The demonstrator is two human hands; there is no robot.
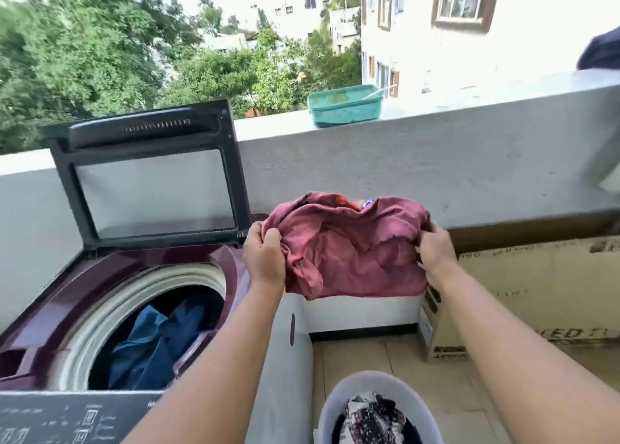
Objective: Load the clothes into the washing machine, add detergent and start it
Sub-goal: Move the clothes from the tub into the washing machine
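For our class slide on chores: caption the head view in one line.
Both hands hold a maroon garment beside the open washing machine.

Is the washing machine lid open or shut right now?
Open. The lid stands raised against the wall, and blue clothes show inside the drum.

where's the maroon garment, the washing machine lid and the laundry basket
maroon garment [355, 252]: head view, middle of the bunched cloth between both hands
washing machine lid [151, 192]: head view, glass pane of the raised lid
laundry basket [365, 381]: head view, far rim
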